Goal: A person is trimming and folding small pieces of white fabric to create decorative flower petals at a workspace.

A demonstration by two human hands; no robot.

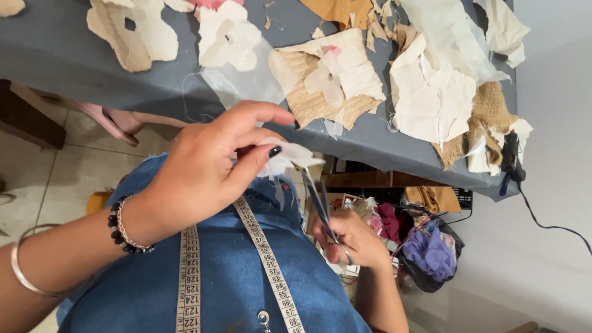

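Observation:
My left hand (pixel 213 163) pinches a small piece of white sheer fabric (pixel 290 155) between thumb and fingers, held over my lap. My right hand (pixel 351 237) grips a pair of metal scissors (pixel 317 197) whose blades point up at the fabric's lower edge. A tape measure (pixel 271 265) hangs around my neck over my blue denim top. A black bead bracelet and a silver bangle sit on my left wrist.
A grey-blue covered table (pixel 74 55) carries several cream, white and burlap fabric scraps (pixel 327 77). A black glue gun (pixel 510 154) with its cord lies at the table's right edge. A bag of coloured cloth scraps (pixel 428 250) stands below, and a pink stool (pixel 117 120) is under the table.

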